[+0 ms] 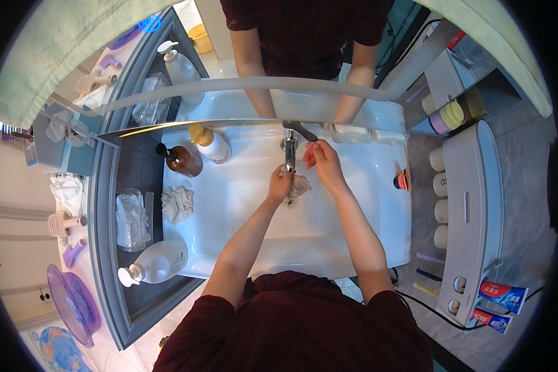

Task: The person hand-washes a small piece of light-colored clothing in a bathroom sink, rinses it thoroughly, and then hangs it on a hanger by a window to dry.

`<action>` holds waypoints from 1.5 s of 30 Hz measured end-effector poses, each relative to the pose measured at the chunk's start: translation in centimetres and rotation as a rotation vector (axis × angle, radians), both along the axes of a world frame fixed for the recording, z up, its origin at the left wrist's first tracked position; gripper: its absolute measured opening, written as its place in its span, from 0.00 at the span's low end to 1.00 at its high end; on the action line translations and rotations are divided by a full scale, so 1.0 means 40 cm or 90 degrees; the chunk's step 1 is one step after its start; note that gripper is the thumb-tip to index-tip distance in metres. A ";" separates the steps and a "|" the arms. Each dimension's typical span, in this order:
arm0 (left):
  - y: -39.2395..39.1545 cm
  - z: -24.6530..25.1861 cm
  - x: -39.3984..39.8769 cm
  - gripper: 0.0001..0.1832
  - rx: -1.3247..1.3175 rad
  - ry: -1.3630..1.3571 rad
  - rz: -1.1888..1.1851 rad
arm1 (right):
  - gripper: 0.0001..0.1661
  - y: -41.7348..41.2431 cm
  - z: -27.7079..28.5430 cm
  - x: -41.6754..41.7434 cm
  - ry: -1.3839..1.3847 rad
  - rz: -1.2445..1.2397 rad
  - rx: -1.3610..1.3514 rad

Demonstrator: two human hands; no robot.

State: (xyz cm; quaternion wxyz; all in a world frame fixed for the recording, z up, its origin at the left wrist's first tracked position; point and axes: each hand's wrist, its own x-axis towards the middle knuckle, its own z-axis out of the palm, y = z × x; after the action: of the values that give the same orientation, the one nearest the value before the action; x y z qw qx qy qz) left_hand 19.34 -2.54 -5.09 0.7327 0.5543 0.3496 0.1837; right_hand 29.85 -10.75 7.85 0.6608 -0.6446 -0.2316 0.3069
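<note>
My left hand [280, 185] is closed on a wet, greyish cloth [299, 186] beneath the spout of a chrome faucet [289, 156]. Part of the cloth is hidden by the hand and the spout. My right hand [325, 162] is raised beside the faucet, fingers loosely bent and apart, at the tip of the dark lever handle [304, 132]. Whether the fingertips press on the lever is hard to see. Both hands are over a white washbasin [242, 218]. Another crumpled cloth [177, 204] lies on the basin's left rim.
An amber pump bottle [184, 161] and a white one with a yellow pump [212, 145] stand at the back left. A large white pump bottle [160, 262] lies front left. A mirror [307, 104] borders the back. A grey toothbrush holder [467, 218] is on the right wall.
</note>
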 end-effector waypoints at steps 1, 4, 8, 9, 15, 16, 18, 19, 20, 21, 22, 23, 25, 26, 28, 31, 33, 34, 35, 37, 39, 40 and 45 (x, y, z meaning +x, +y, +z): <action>-0.002 0.000 0.002 0.10 -0.010 -0.006 0.011 | 0.13 0.006 0.008 0.000 -0.015 0.001 0.016; 0.007 0.001 0.003 0.10 -0.034 0.010 0.013 | 0.12 0.022 0.025 0.005 -0.015 0.009 0.001; 0.021 0.023 -0.013 0.14 -0.054 0.074 0.022 | 0.10 0.008 -0.015 0.005 -0.035 0.003 0.016; 0.022 0.024 -0.021 0.15 -0.087 0.059 0.042 | 0.10 0.000 -0.037 0.000 -0.048 -0.007 0.002; 0.040 -0.002 -0.078 0.19 -0.388 -0.017 0.134 | 0.09 -0.041 -0.273 -0.088 -0.254 0.024 -0.170; 0.044 -0.012 -0.086 0.19 -0.460 -0.056 0.131 | 0.10 -0.037 -0.278 -0.105 -0.233 0.049 -0.214; 0.048 -0.031 -0.101 0.19 -0.544 -0.119 0.124 | 0.10 -0.034 -0.269 -0.101 -0.183 0.183 -0.289; 0.048 -0.039 -0.109 0.19 -0.556 -0.143 0.121 | 0.11 -0.031 -0.263 -0.096 -0.158 0.250 -0.325; 0.049 -0.048 -0.117 0.19 -0.568 -0.167 0.118 | 0.10 -0.025 -0.282 -0.087 -0.176 0.217 -0.268; 0.046 -0.057 -0.124 0.18 -0.534 -0.143 0.131 | 0.09 -0.020 -0.292 -0.079 -0.192 0.178 -0.213; 0.043 -0.066 -0.133 0.18 -0.499 -0.120 0.144 | 0.08 -0.016 -0.301 -0.071 -0.207 0.140 -0.158; 0.038 -0.075 -0.141 0.18 -0.464 -0.096 0.157 | 0.07 -0.015 -0.309 -0.061 -0.116 0.132 -0.154; 0.017 -0.089 -0.173 0.16 -0.341 -0.042 0.135 | 0.07 0.007 -0.241 -0.065 0.074 0.122 -0.144; 0.007 -0.094 -0.181 0.15 -0.281 -0.015 0.119 | 0.07 0.006 -0.268 -0.057 0.057 0.150 -0.136; -0.023 0.011 -0.183 0.14 -0.296 0.028 0.066 | 0.07 0.008 -0.267 -0.061 0.040 0.173 -0.166; -0.035 0.028 -0.192 0.12 -0.204 -0.018 -0.030 | 0.08 0.012 -0.286 -0.063 -0.023 0.201 -0.192; -0.025 0.029 -0.193 0.10 -0.092 -0.003 -0.069 | 0.09 0.010 -0.304 -0.062 -0.035 0.200 -0.176; -0.020 0.029 -0.188 0.10 -0.077 -0.015 -0.068 | 0.10 0.006 -0.311 -0.060 -0.021 0.191 -0.155; -0.015 0.031 -0.182 0.10 -0.062 -0.026 -0.067 | 0.11 -0.001 -0.317 -0.055 -0.006 0.182 -0.133; 0.007 0.030 -0.175 0.11 -0.031 -0.040 -0.049 | 0.14 -0.012 -0.269 -0.043 -0.096 0.210 -0.233; 0.032 0.035 -0.164 0.12 -0.002 -0.045 -0.029 | 0.16 -0.031 -0.255 -0.025 -0.231 0.222 -0.260; 0.038 0.042 -0.156 0.10 0.006 -0.023 -0.015 | 0.17 -0.044 -0.264 -0.014 -0.320 0.220 -0.237; 0.064 0.057 -0.116 0.11 -0.025 -0.008 -0.062 | 0.17 -0.073 -0.349 -0.003 -0.210 0.119 -0.156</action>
State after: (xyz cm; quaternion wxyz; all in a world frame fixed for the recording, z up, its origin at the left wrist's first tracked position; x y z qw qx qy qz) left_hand 14.68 0.03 -2.83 0.7538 0.5551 0.3208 0.1445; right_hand 29.74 -13.68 -6.09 0.4996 -0.7372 -0.3562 0.2829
